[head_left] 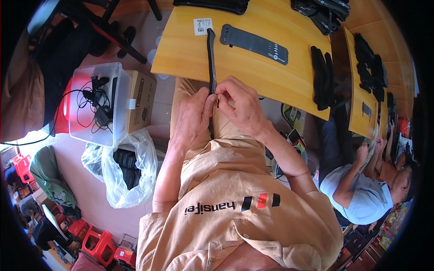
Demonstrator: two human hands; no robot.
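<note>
My left hand (193,115) and my right hand (243,105) meet over my lap, just off the near edge of the wooden table (181,49). Both pinch the near end of a long dark grey strap (211,58), seen almost edge-on. Its far end rests on the table by a white printed label (203,26). Between my fingertips a small dark end bit pokes out; its detail is too small to make out. To the right of the strap, a flat dark grey strap panel (253,44) with a row of small holes and white print lies on the tabletop.
Stacked black straps (322,79) lie at the table's right edge, with more black pieces (323,13) at the far right. On the left stand a clear plastic bin (92,104) of cables, a cardboard box (141,100) and a plastic bag (129,169). Another person (361,185) sits to the right.
</note>
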